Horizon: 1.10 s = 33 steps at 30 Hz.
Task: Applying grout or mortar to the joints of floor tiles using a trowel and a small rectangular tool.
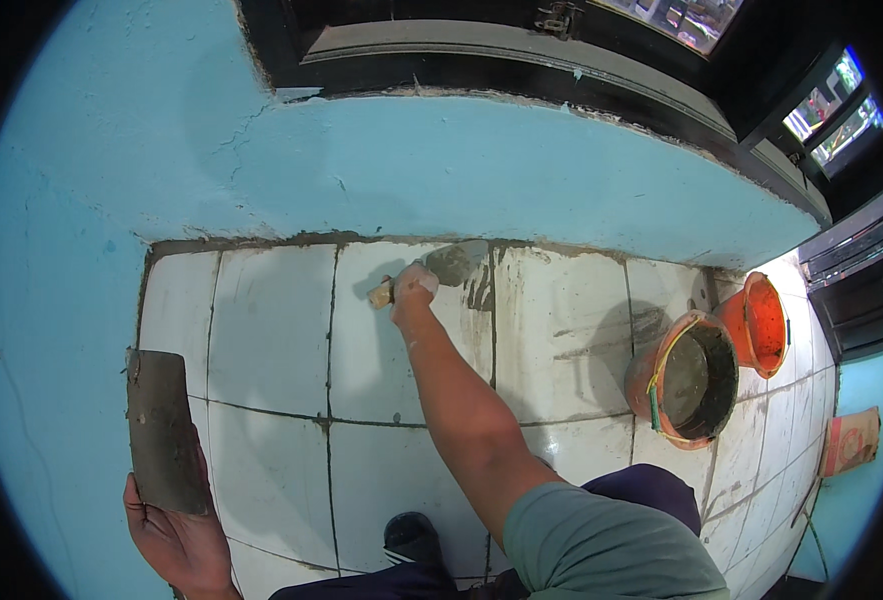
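Note:
My right hand point(414, 288) is closed around the wooden handle of a trowel point(451, 264), whose grey, mortar-smeared blade lies at the white wall tiles point(271, 330), close to their top edge. Dark wet smears show beside the blade. At the lower left, my left hand point(176, 545) grips the lower end of a dark grey, slightly curved rectangular plate point(168, 430), held up near the blue wall. The thumb is on one side, and the plate hides some of the fingers. Its surface looks dull and cement-stained.
An orange bucket point(651, 385) with grey mix inside stands to the right, with a second orange bucket point(761, 325) behind it. Above the tiles runs a blue wall point(411, 160) below a dark window frame point(501, 50). A brown paper bag point(849, 443) is at far right. My shoe point(413, 543) shows below.

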{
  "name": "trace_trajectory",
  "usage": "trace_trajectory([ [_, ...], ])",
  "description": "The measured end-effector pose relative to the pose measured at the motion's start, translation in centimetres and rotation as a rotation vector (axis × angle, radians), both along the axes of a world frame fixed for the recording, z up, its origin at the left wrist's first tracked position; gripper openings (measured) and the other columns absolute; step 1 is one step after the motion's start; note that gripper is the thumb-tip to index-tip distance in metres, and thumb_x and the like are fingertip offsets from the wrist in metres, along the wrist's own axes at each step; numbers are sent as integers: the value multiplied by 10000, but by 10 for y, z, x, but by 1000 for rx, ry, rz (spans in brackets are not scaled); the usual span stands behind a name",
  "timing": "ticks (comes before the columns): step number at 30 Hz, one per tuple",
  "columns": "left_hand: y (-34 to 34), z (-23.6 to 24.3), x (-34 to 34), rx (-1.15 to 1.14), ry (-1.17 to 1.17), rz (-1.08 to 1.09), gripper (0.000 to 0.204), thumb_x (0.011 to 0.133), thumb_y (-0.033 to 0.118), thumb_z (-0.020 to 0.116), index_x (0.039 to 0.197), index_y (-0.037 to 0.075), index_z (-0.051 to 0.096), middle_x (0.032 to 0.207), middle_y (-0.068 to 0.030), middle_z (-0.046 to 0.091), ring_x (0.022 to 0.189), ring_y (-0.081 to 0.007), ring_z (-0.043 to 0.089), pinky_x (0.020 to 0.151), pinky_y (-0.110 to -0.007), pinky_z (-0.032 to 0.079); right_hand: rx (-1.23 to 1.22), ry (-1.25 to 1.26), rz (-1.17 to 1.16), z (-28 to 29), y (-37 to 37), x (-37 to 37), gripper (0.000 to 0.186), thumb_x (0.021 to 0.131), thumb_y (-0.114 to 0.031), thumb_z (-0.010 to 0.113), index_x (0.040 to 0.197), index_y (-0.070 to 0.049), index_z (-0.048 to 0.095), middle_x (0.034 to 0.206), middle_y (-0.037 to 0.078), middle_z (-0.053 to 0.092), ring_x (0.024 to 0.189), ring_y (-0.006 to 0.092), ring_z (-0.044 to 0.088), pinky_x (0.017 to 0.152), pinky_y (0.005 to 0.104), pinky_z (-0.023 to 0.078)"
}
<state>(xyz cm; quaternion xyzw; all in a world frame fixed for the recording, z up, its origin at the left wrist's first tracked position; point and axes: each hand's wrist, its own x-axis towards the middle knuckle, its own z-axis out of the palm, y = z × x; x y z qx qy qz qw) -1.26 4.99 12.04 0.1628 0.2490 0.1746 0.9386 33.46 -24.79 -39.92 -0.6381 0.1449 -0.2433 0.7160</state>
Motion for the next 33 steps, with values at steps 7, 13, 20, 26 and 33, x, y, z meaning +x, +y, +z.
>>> trace_trajectory([
  [7, 33, 31, -41, 193, -29, 55, 567, 1066, 211, 258, 1521, -122, 206, 1598, -293, 232, 1500, -370, 247, 1271, -485, 189, 949, 696, 96, 232, 173, -110, 176, 1037, -233, 471, 1105, -70, 475, 1004, 122, 518, 835, 269, 558, 620, 422, 536],
  [13, 3, 32, -16, 216, 126, 177, 540, 1074, 195, 255, 1507, -126, 234, 1585, -287, 264, 1478, -372, 290, 1265, -481, 207, 924, 635, 181, 230, 145, -141, 207, 1016, -222, 493, 1191, -115, 466, 996, 97, 499, 740, 242, 571, 559, 392, 496],
  [20, 2, 44, -27, 219, 72, 115, 539, 1073, 194, 235, 1505, -129, 233, 1586, -283, 267, 1481, -378, 283, 1267, -485, 200, 761, 623, -180, 246, 96, -142, 166, 1003, -186, 502, 1117, -68, 479, 902, 101, 521, 652, 243, 564, 537, 367, 474],
  [26, -4, 39, -23, 217, 52, 90, 558, 1069, 211, 241, 1515, -124, 216, 1596, -289, 243, 1495, -379, 258, 1270, -493, 187, 780, 615, -75, 218, 106, -134, 114, 981, -136, 500, 1051, -52, 471, 786, 106, 527, 592, 239, 564, 523, 368, 463],
  [33, -7, 37, -22, 206, 49, 94, 569, 1066, 214, 251, 1522, -122, 201, 1596, -297, 235, 1495, -389, 253, 1271, -497, 183, 774, 654, -74, 224, 108, -134, 114, 935, -91, 542, 1019, -62, 471, 767, 104, 513, 570, 240, 546, 501, 374, 455],
])
